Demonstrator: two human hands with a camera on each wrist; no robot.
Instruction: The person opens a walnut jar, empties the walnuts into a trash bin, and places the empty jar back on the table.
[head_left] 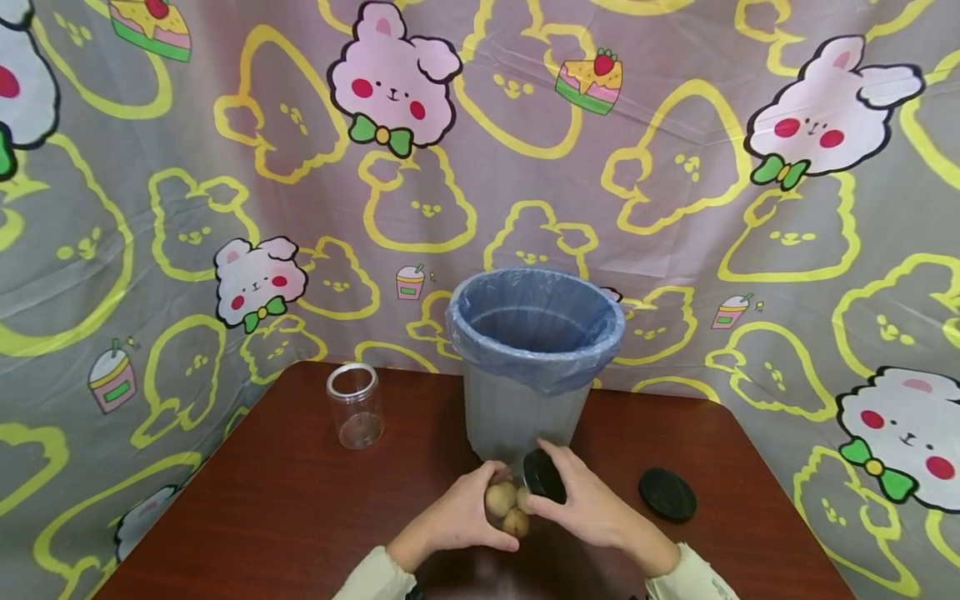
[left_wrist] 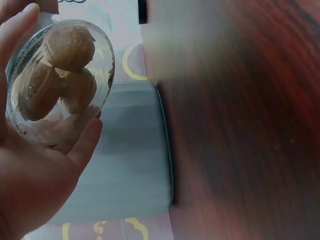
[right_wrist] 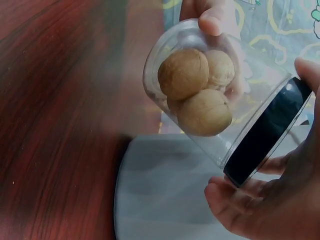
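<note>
A clear jar [right_wrist: 250,102] with several walnuts [right_wrist: 205,114] inside is held tilted above the tabletop, in front of the bin. My left hand [head_left: 467,510] grips the jar's body near its base, thumb and fingers on opposite sides. At the jar's mouth sits a black lid [head_left: 544,477]. My right hand [head_left: 588,502] holds that lid by its rim, fingers spread around the edge. In the left wrist view the walnuts show through the round bottom of the jar.
Behind the hands stands a grey bin [head_left: 517,410] lined with a blue bag [head_left: 540,367]. An open clear jar [head_left: 360,421] is on the left of the brown table [head_left: 247,508]. Another black lid [head_left: 667,494] lies at the right. A patterned curtain [head_left: 525,179] surrounds the table.
</note>
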